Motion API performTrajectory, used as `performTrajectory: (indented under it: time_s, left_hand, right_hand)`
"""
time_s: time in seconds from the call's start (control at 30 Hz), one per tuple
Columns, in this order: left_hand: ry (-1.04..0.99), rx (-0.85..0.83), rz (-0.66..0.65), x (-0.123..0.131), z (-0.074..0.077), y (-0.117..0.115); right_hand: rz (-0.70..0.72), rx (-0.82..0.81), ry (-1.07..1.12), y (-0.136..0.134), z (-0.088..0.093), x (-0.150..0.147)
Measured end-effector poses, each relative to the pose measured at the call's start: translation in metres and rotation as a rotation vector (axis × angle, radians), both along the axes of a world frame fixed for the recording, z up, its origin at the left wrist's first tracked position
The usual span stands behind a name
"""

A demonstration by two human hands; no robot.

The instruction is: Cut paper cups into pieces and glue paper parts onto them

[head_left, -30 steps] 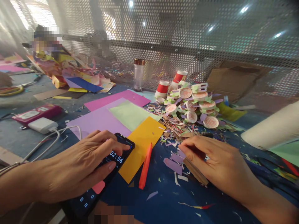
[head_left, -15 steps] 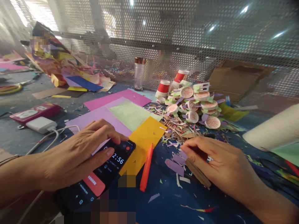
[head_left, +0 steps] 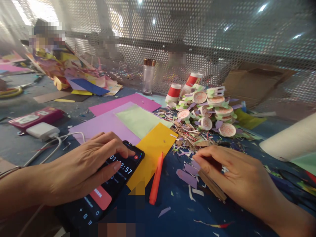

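My left hand (head_left: 81, 168) lies over a black phone (head_left: 98, 215) whose lit screen shows a running timer and a red button. Its index finger reaches down to the screen's top edge and the thumb lies apart, over the digits. My right hand (head_left: 237, 177) rests on the table with curled fingers, thumb and index fingertips close together. Whatever they may hold is hidden. Beside those fingertips are small purple paper pieces (head_left: 187, 177) and a brown cardboard strip (head_left: 212, 186). Between the hands is an orange marker (head_left: 156, 181).
Yellow paper (head_left: 158, 143), green paper (head_left: 138, 118) and purple paper (head_left: 111, 117) overlap mid-table. A pile of decorated paper-cup pieces (head_left: 206, 108) stands among scraps behind my right hand. Also there are a bottle (head_left: 148, 77), a white roll (head_left: 291, 135), a white charger (head_left: 43, 130) and a cardboard box (head_left: 254, 85).
The phone's timer has advanced by one second. The left index finger has shifted slightly on the phone's top edge. The right hand keeps its pose; the view has shifted a little.
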State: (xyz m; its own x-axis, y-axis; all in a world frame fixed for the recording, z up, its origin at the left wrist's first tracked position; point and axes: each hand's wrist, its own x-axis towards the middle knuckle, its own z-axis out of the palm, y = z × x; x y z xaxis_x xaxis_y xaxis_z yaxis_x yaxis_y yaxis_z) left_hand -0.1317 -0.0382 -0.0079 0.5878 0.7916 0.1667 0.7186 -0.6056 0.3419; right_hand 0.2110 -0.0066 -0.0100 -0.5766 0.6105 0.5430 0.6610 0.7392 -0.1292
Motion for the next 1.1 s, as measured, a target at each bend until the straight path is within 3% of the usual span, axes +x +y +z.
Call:
performTrajectory:
  time_s: [0.2, 0.37, 0.63, 0.77, 0.97, 1.1]
  left_hand:
    - [-0.067, 0.104, 0.023, 0.0, -0.003, -0.006]
    - [-0.022, 0.249, -0.045, -0.006, 0.008, -0.002]
    - [-0.046, 0.303, -0.053, 0.006, 0.024, 0.005]
    - [-0.036, 0.262, -0.071, 0.025, 0.039, 0.007]
    - [-0.115, 0.034, -0.197, 0.075, 0.047, 0.017]
    - [-0.06, 0.078, -0.31, 0.11, 0.057, 0.03]
  right_hand:
    - [-0.006, 0.015, 0.004, 0.0, 0.002, -0.003]
    - [-0.009, 0.007, 0.002, -0.001, 0.003, -0.003]
    - [-0.037, -0.033, 0.032, -0.004, 0.005, -0.004]
    - [-0.076, -0.092, 0.035, -0.005, 0.004, 0.0]
    - [-0.084, -0.084, 0.05, -0.012, 0.006, -0.002]
    - [-0.128, 0.001, 0.057, -0.019, 0.013, -0.005]
